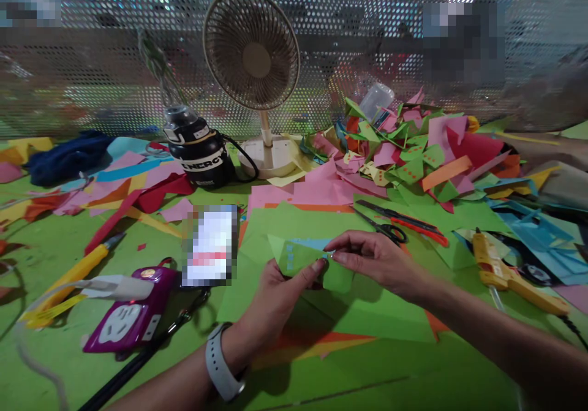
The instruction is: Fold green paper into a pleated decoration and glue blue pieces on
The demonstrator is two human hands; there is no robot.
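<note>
A small green paper piece (298,258) with light blue squares along its edge is held above the large green sheets (266,301). My left hand (287,285) grips its lower edge, thumb on top. My right hand (367,255) pinches at the piece's right side, close to the left thumb; whatever lies between those fingertips is too small to name. Black scissors (383,227) lie just beyond my right hand, beside a red and black cutter (418,224).
A fan (252,59) and a black bottle (199,154) stand at the back. Coloured scraps (413,147) are heaped back right. A yellow glue gun (509,276) lies right; a phone (211,245), purple device (133,310) and yellow tool (76,276) lie left.
</note>
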